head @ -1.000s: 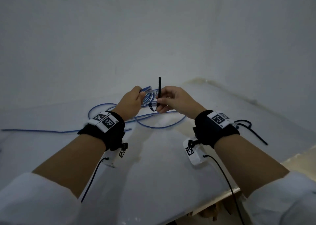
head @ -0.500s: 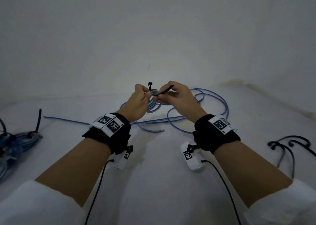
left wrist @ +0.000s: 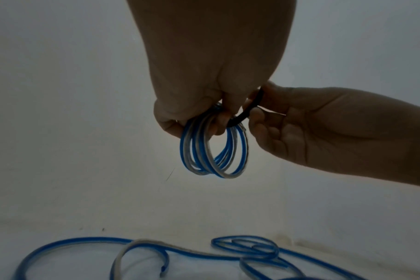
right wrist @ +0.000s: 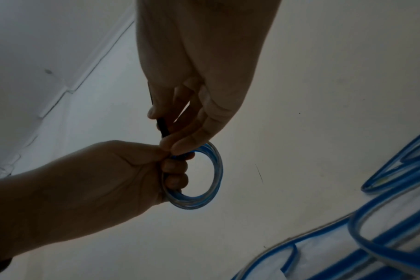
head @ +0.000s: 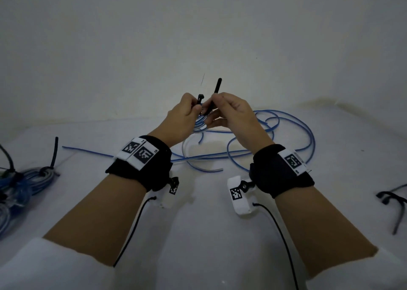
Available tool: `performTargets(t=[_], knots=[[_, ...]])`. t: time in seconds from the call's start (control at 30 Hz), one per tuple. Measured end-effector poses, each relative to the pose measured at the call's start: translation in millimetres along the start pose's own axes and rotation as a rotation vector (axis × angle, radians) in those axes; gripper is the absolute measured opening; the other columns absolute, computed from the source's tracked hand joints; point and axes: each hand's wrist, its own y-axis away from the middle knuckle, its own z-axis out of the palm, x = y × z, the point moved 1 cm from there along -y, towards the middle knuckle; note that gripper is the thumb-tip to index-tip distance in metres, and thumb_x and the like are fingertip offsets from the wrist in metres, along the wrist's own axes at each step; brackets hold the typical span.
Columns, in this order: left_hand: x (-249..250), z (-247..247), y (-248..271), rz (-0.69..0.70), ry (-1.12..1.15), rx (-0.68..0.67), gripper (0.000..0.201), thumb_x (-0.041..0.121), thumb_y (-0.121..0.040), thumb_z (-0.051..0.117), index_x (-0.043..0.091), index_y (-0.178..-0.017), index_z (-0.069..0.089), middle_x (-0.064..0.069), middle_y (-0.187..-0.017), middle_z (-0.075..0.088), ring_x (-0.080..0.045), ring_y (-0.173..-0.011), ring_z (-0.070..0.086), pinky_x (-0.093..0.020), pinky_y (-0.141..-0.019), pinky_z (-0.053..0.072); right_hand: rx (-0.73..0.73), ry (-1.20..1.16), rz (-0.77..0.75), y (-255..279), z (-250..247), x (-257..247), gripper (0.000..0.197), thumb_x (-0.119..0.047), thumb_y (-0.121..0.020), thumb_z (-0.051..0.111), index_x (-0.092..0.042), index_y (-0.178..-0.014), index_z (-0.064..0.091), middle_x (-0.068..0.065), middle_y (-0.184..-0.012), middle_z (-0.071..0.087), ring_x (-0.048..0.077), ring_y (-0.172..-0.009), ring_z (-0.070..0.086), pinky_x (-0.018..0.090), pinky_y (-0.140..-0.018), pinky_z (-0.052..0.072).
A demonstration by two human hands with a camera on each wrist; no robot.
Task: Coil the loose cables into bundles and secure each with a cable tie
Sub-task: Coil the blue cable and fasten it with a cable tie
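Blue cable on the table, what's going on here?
A person is bundling it. The left hand grips a small coil of blue cable held up off the table. The right hand pinches a black cable tie that wraps round the coil; its two ends stick up between the hands and are not yet joined. More blue cable lies loose behind, tied bundles sit at far left, and spare ties at far right.

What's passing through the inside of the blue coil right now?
The left hand fingers curl through the blue coil, and the black cable tie loops over its top. Fingers cover where the tie passes under the strands.
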Motion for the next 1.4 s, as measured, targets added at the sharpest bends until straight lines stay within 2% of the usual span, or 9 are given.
performTargets(t=[0.13, 0.27, 0.4, 0.53, 0.7, 0.9, 1.1, 1.33, 1.4], knots=[[4, -4, 2, 0.024, -0.164, -0.048, 0.008, 0.022, -0.1, 0.033, 0.014, -0.099, 0.036, -0.005, -0.091, 0.056, -0.028, -0.088, 0.05, -0.037, -0.081, 0.033, 0.082, -0.066, 0.01, -3, -1, 6, 0.006, -0.007, -0.09, 0.057, -0.012, -0.087, 0.058, 0.004, -0.071, 0.061, 0.013, -0.052, 0.054, 0.026, -0.056, 0.051], [2, -4, 6, 0.035, -0.192, -0.046, 0.01, 0.022, -0.101, 0.031, 0.013, -0.1, 0.035, 0.005, -0.079, 0.051, -0.026, -0.085, 0.048, -0.033, -0.08, 0.028, 0.116, -0.049, 0.002, -5, -2, 11, 0.011, -0.004, -0.087, 0.062, -0.013, -0.088, 0.056, 0.002, -0.072, 0.057, 0.011, -0.049, 0.049, 0.024, -0.053, 0.047], [0, -2, 8, 0.07, -0.21, -0.049, 0.008, 0.021, -0.101, 0.031, 0.014, -0.098, 0.034, 0.011, -0.073, 0.046, -0.025, -0.081, 0.046, -0.031, -0.078, 0.025, 0.069, -0.022, 0.05, -5, 0, 12, 0.009, -0.005, -0.089, 0.059, -0.012, -0.084, 0.055, -0.006, -0.058, 0.057, 0.012, -0.044, 0.043, 0.024, -0.047, 0.041], [-4, -1, 11, 0.069, -0.161, -0.01, 0.008, 0.022, -0.1, 0.032, 0.014, -0.097, 0.034, 0.008, -0.072, 0.046, -0.026, -0.082, 0.044, -0.032, -0.076, 0.025, 0.073, -0.049, 0.117, -7, 0, 11, 0.014, -0.011, -0.091, 0.057, -0.012, -0.077, 0.055, 0.003, -0.062, 0.054, 0.012, -0.042, 0.038, 0.023, -0.045, 0.035], [-9, -3, 15, 0.09, -0.116, 0.037, 0.008, 0.022, -0.1, 0.033, 0.015, -0.097, 0.037, -0.004, -0.088, 0.058, -0.029, -0.089, 0.052, -0.037, -0.081, 0.035, 0.071, -0.023, 0.178, -9, -2, 12, 0.01, -0.01, -0.091, 0.057, -0.011, -0.081, 0.058, -0.001, -0.058, 0.058, 0.011, -0.041, 0.04, 0.021, -0.044, 0.038], [-11, -5, 16, 0.061, -0.095, 0.065, 0.008, 0.021, -0.1, 0.033, 0.015, -0.097, 0.037, 0.001, -0.085, 0.057, -0.03, -0.09, 0.053, -0.04, -0.082, 0.036, 0.032, 0.046, 0.166, -8, 0, 11, 0.007, -0.006, -0.088, 0.058, -0.009, -0.082, 0.059, -0.005, -0.054, 0.059, 0.011, -0.042, 0.044, 0.022, -0.046, 0.042], [-8, -3, 16, 0.058, -0.09, 0.067, 0.008, 0.02, -0.1, 0.033, 0.014, -0.097, 0.037, -0.01, -0.089, 0.061, -0.032, -0.088, 0.054, -0.041, -0.084, 0.037, 0.03, 0.088, 0.179, -7, 5, 11, 0.009, -0.004, -0.087, 0.06, -0.007, -0.078, 0.06, 0.009, -0.065, 0.058, 0.011, -0.041, 0.045, 0.022, -0.046, 0.041], [-5, 1, 16, 0.067, -0.111, 0.045, 0.007, 0.019, -0.1, 0.033, 0.013, -0.096, 0.036, -0.005, -0.085, 0.059, -0.033, -0.087, 0.056, -0.042, -0.086, 0.037, 0.058, 0.081, 0.184, -7, 3, 12, 0.008, -0.005, -0.087, 0.06, -0.005, -0.079, 0.061, 0.009, -0.061, 0.057, 0.012, -0.04, 0.043, 0.022, -0.046, 0.041], [-4, 1, 17, 0.084, -0.134, 0.044, 0.007, 0.019, -0.1, 0.033, 0.013, -0.096, 0.036, -0.001, -0.082, 0.056, -0.031, -0.084, 0.055, -0.038, -0.081, 0.036, 0.064, 0.071, 0.181, -7, 3, 12, 0.007, -0.005, -0.087, 0.059, -0.005, -0.08, 0.061, 0.01, -0.061, 0.055, 0.011, -0.041, 0.043, 0.022, -0.046, 0.041]])
